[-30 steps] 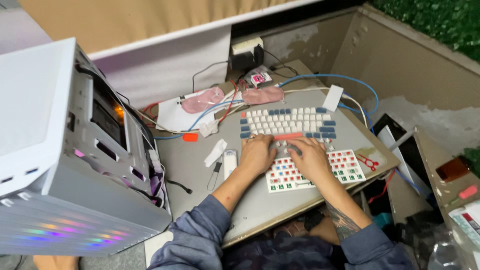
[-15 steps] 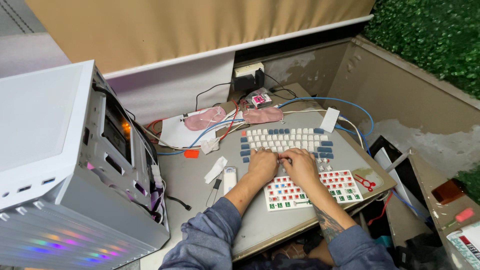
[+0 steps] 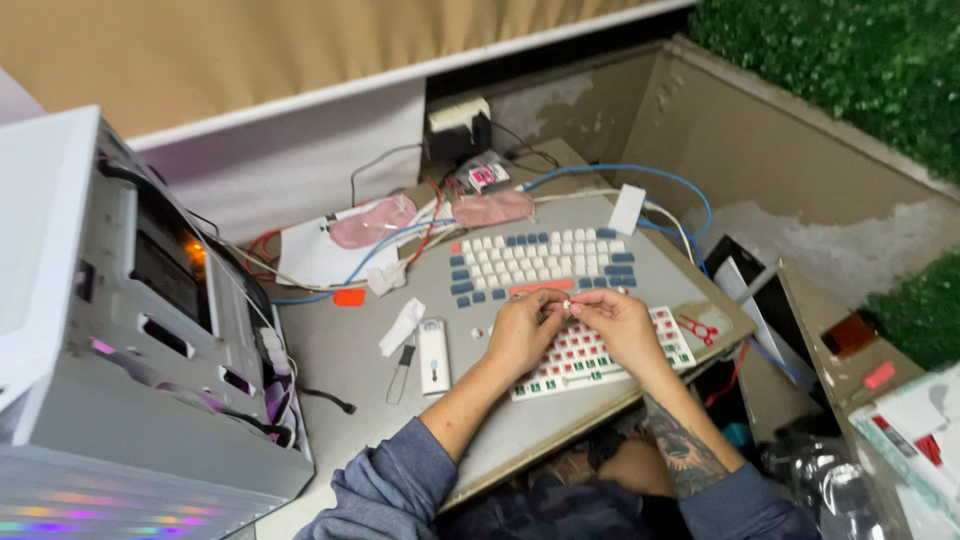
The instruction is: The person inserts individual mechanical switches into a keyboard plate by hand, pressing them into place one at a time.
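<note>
Hands [image 3: 575, 325] pinch a small keycap [image 3: 567, 304] together.

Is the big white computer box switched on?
On. The white computer case shows rainbow lights glowing along its bottom front edge and an orange light inside its open side.

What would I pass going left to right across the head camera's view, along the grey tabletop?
White computer case → wire keycap puller → small white device → left hand → right hand → red scissors-shaped tool.
</note>
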